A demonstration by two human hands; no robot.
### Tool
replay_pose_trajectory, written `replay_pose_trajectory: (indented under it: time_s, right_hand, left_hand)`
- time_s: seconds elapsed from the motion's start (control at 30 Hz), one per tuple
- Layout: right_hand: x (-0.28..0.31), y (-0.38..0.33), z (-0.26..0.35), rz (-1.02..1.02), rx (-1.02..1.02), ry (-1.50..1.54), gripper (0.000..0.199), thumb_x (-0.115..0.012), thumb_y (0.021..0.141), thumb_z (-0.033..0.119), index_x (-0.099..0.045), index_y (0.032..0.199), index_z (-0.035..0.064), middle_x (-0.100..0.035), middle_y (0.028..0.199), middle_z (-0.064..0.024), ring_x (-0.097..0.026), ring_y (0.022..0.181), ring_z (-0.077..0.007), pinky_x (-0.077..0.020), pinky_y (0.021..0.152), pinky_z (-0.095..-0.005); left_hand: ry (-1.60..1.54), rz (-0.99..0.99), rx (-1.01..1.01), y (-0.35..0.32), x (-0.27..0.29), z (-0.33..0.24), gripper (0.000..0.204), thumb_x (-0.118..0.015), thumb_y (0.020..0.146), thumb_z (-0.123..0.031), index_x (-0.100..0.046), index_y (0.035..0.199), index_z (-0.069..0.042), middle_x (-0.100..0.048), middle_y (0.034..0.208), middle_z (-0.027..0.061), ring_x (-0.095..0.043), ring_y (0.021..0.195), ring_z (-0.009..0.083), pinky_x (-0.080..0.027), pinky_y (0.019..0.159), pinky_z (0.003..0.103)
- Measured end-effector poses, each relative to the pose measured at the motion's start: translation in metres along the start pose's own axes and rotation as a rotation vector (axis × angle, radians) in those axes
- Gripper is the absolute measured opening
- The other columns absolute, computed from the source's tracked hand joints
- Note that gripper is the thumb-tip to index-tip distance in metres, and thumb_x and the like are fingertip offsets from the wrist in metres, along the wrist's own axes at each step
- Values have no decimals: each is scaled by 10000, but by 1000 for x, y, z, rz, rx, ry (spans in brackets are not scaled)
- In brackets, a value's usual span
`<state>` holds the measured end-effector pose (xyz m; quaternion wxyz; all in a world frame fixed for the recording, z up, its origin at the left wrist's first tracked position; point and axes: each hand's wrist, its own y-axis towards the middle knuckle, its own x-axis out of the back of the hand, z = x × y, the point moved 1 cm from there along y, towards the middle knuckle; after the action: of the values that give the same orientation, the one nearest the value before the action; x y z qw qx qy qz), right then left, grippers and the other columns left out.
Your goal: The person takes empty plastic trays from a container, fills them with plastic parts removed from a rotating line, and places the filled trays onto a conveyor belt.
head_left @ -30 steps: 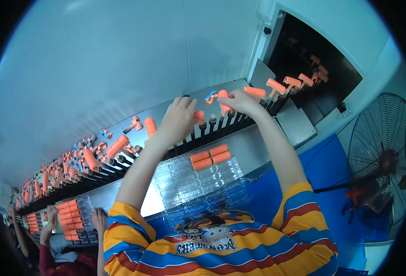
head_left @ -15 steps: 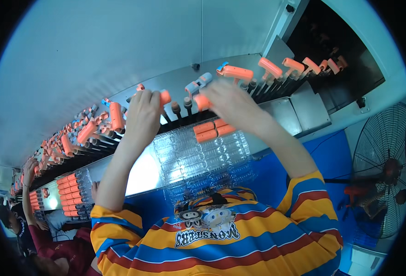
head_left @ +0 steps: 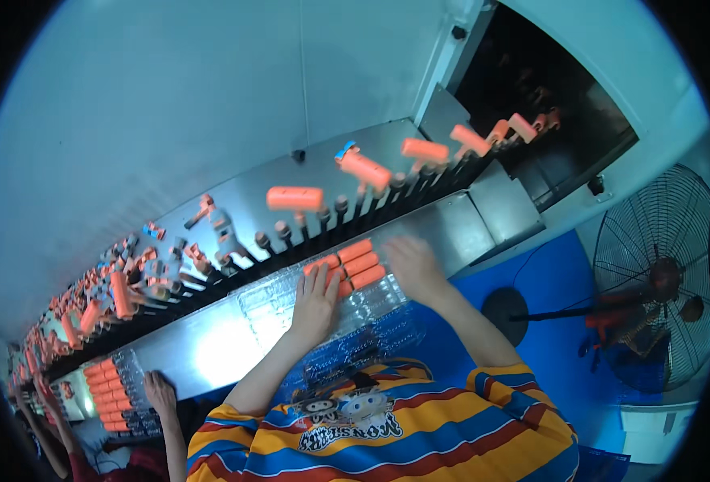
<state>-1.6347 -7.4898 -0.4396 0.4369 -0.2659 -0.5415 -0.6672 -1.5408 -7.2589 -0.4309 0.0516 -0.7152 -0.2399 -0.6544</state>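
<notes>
Several orange, tube-shaped parts lie in rows in a clear moulded plastic tray. My left hand rests on the tubes at the left of this group, its fingers stretched out and slightly apart. They cover part of the tubes beneath. Just beyond the right end of the rows, my right hand hovers with nothing visible in it. Its fingers are extended and a little blurred. Behind the tray runs a line of dark upright pegs; some carry orange tubes, such as the orange tube directly ahead.
Grey and orange parts crowd the line's left side. A dark opening is at its right end. A caged fan stands at right. At lower left, a co-worker's hand is beside another tray of orange tubes.
Both hands have come down from the pegs to the tray. The orange pieces they held are out of them, and more tubes lie in the tray. The view has shifted.
</notes>
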Motion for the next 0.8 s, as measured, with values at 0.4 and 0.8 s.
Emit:
replay_pose_trajectory:
  time_s: [0.4,0.8]
  right_hand:
    - [171,82,-144,-101,-575,41,316,-541,898,297,-657,785,26,-655,745,-175,-644,726,-357,-501,683,-452]
    - [171,133,-225,602,-406,383,300,-688,756,241,-669,870,-36,-682,718,-93,-655,621,-159,-501,585,-297]
  left_hand:
    - [-435,-177,46,208,99,-86,241,-576,913,-177,-598,1001,47,-610,812,198,-607,734,351,-476,668,417]
    - [-185,478,339,323,88,-84,243,-674,757,-171,-675,887,35,-668,838,213,-661,859,348,-522,787,405]
